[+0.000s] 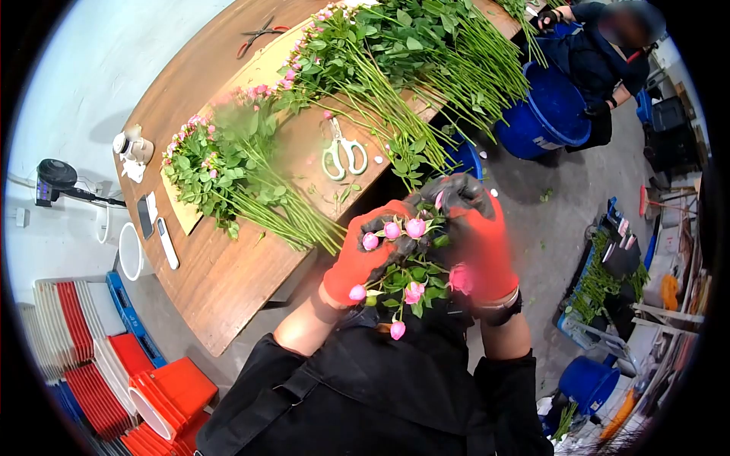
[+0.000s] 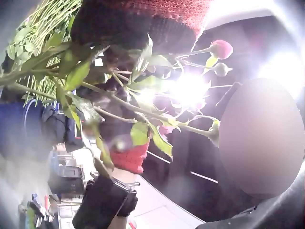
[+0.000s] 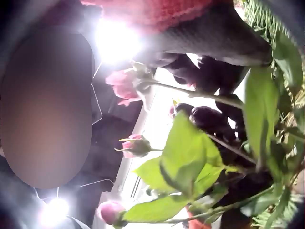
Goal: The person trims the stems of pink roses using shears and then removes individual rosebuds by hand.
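Note:
Both hands wear red gloves with black palms and meet in front of the chest, holding pink spray roses (image 1: 414, 292). The left hand (image 1: 371, 247) curls its fingers round the stems, with several pink buds beside them. Close against it, the right hand (image 1: 475, 239) has bent fingers at the top of the stems, partly blurred. In the left wrist view, leafy stems (image 2: 119, 100) run below the left glove (image 2: 138, 26). The right wrist view shows a pink rose (image 3: 124, 86), buds and leaves near the right glove's dark fingers (image 3: 214, 43).
On the wooden table (image 1: 220, 292) lie rose bunches (image 1: 220, 159), green-handled scissors (image 1: 344, 156), red-handled pliers (image 1: 258, 36) and a phone (image 1: 146, 216). Blue buckets (image 1: 544, 114) stand beyond its edge, near another person (image 1: 601, 61). Red and white crates (image 1: 163, 387) are at lower left.

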A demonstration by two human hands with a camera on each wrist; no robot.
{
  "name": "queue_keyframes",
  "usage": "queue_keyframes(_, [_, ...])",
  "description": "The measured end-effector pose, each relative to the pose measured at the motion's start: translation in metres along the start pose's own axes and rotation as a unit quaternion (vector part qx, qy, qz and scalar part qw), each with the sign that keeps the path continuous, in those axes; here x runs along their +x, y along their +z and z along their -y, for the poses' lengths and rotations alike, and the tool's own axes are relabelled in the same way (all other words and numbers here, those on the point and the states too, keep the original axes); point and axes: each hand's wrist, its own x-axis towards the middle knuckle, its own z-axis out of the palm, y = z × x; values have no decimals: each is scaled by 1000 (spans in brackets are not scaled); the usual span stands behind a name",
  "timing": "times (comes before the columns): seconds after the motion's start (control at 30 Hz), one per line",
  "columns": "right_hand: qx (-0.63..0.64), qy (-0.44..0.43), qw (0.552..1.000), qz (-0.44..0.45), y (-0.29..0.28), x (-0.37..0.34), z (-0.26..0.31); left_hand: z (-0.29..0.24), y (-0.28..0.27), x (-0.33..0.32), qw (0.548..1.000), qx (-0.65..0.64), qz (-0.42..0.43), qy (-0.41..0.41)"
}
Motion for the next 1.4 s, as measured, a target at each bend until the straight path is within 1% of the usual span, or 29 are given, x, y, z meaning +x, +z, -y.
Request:
queue_keyframes(0.03, [-53, -52, 997, -14, 1, 2, 0, 1, 0, 0, 1000, 7, -13, 3])
queue_keyframes(0.07, [-67, -80, 991, -84, 8, 0, 0, 2, -1, 0, 1000, 15, -25, 6])
queue_keyframes(0.1, [-118, -100, 986, -66, 9, -2, 2, 3, -1, -1, 999, 22, -38, 9])
queue_keyframes(0.13, [-170, -119, 977, -48, 9, -4, 4, -12, 10, 1, 996, 41, -74, -13])
queue_keyframes(0.17, [-220, -138, 965, -30, 8, -6, 5, -9, 8, 1, 995, 50, -85, -10])
queue_keyframes(0.23, [-318, -175, 932, -18, 8, -8, 6, 0, 2, -2, 992, 67, -105, -4])
queue_keyframes(0.27, [-357, -201, 912, -13, 10, -7, 6, -6, 8, -2, 987, 98, -123, -9])
queue_keyframes(0.3, [-394, -227, 891, -8, 11, -6, 5, -5, 7, -2, 983, 132, -128, 7])
queue_keyframes(0.33, [-399, -225, 889, -11, 11, -7, 3, -3, 6, -3, 977, 165, -133, 22])
queue_keyframes(0.37, [-377, -215, 901, -14, 11, -7, 1, -2, 5, -5, 970, 198, -138, 37])
queue_keyframes(0.43, [-331, -196, 923, -20, 11, -10, -4, -1, 6, -4, 967, 205, -139, 57])
queue_keyframes(0.53, [-319, -167, 932, -29, 16, -16, -3, 0, 6, -4, 965, 209, -148, 62])
queue_keyframes(0.63, [-270, -154, 948, -66, 22, -20, -5, 1, 11, -6, 975, 142, -169, 31])
queue_keyframes(0.73, [-158, -54, 985, -53, 25, -21, -3, 6, 8, -9, 985, 80, -153, 15])
queue_keyframes(0.83, [-101, -41, 991, -81, 18, -16, -7, 7, 5, -9, 988, 49, -149, -1])
queue_keyframes(0.87, [-147, -76, 984, -70, 11, -11, -7, 6, 7, -8, 988, 30, -148, 5])
queue_keyframes(0.97, [-184, -129, 966, -128, 26, -13, 12, 9, 2, -7, 989, 49, -134, 21])
queue_keyframes(1.0, [-186, -122, 967, -125, 22, -13, 9, 7, 2, -7, 988, 63, -138, 19])
queue_keyframes(1.03, [-262, -164, 946, -100, 18, -13, 11, 5, 2, -7, 987, 77, -140, 17])
queue_keyframes(1.07, [-335, -204, 917, -74, 15, -12, 13, 3, 4, -7, 985, 91, -143, 15])
queue_keyframes(1.1, [-405, -243, 880, -47, 13, -11, 15, 1, 6, -6, 980, 130, -149, 33])
queue_keyframes(1.13, [-445, -247, 860, -44, 16, -12, 18, -3, 9, -4, 972, 168, -155, 51])
queue_keyframes(1.23, [-494, -243, 833, -47, 28, -18, 21, -5, 13, -3, 938, 279, -171, 115])
queue_keyframes(1.27, [-482, -265, 834, -35, 28, -16, 20, -3, 13, -4, 923, 312, -181, 136])
queue_keyframes(1.33, [-490, -261, 831, -40, 29, -17, 17, -2, 15, -4, 888, 380, -194, 173])
queue_keyframes(1.37, [-494, -259, 829, -43, 30, -18, 15, -1, 14, -4, 887, 381, -194, 176])
queue_keyframes(1.4, [-479, -259, 837, -55, 31, -20, 13, 0, 14, -5, 886, 381, -193, 179])
